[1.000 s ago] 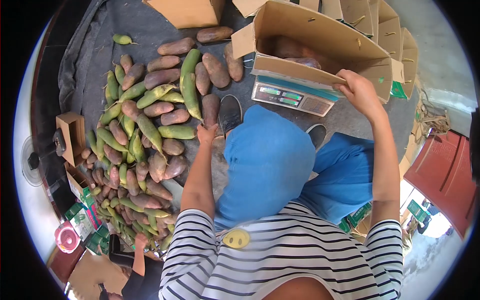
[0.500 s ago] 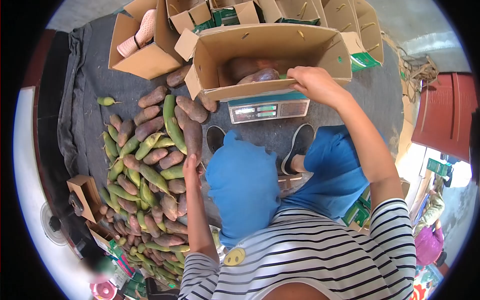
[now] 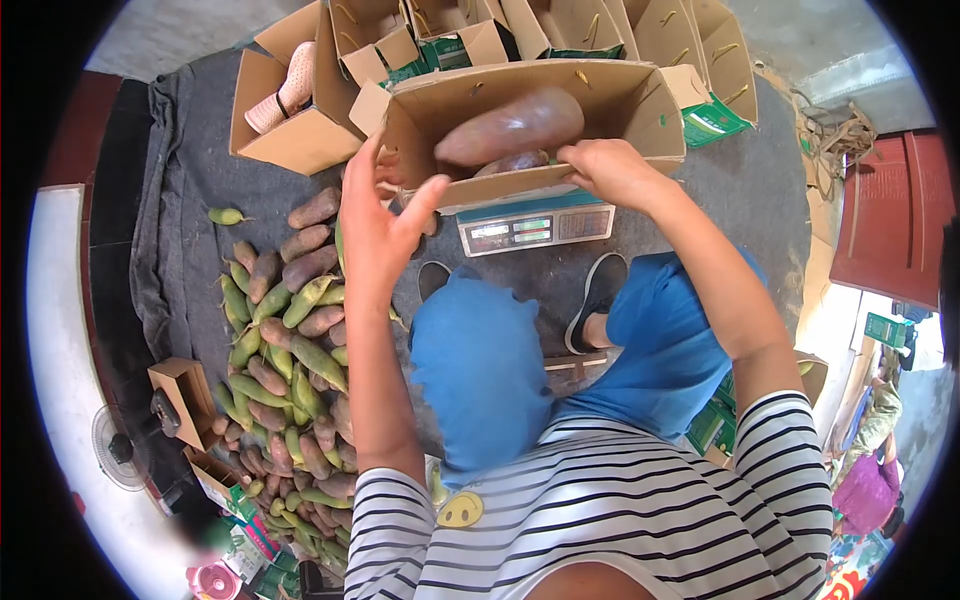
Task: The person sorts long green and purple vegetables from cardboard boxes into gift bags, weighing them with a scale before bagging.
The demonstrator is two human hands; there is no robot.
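An open cardboard box (image 3: 560, 180) rests on a digital scale (image 3: 536, 230). Inside the box, a large purple-brown radish (image 3: 515, 127) lies slanted above another dark one (image 3: 515, 162). My left hand (image 3: 385, 215) is at the box's left end, its fingers and thumb spread and nothing held in it. With thumb and fingers together, my right hand (image 3: 610, 170) grips the box's near edge, right of the radishes. A big pile of green and purple-brown radishes (image 3: 290, 370) covers the floor to my left.
More open boxes (image 3: 565, 25) stand in a row behind. A box at the back left (image 3: 330, 110) holds a pink textured object (image 3: 298, 77). My two shoes are on the floor below the scale. A person in purple (image 3: 868, 490) is at the far right.
My left hand has moved up from the pile to the box and has let go of the large radish, which is now in the box. My right hand stays on the near edge.
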